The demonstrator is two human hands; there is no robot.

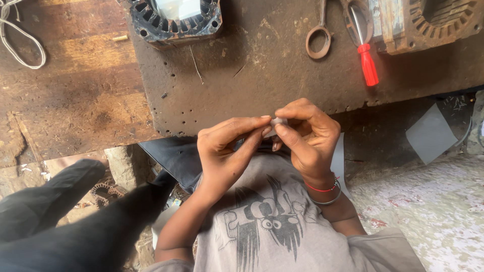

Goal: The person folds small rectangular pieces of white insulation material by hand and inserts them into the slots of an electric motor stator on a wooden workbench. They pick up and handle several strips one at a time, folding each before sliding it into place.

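1. A white cord (15, 38) loops at the far left of the wooden desk (75, 95); one is visible, well clear of the hands.
2. One motor stator (174, 20) sits at the top edge of the dark pitted board (242, 85), a second, rustier stator (433, 22) at the top right. Either looks heavy enough to hurt if nudged off.
3. The left hand (227, 151) and right hand (307, 138) meet over the lap, just below the board's edge. Both sets of fingers (252, 123) are pinched on one small white piece (277, 122), mostly hidden between the fingertips.
4. Risk, as I judge it: the piece is tiny and held by fingertips alone, off the desk; a slip could drop it into the lap or onto the littered floor (443, 211), where it would be hard to find.
5. One pair of scissors (322, 35) and one red-handled screwdriver (367, 60) lie near the right stator; a careless reach could meet a blade.
6. One grey sheet (431, 133) lies on the floor.
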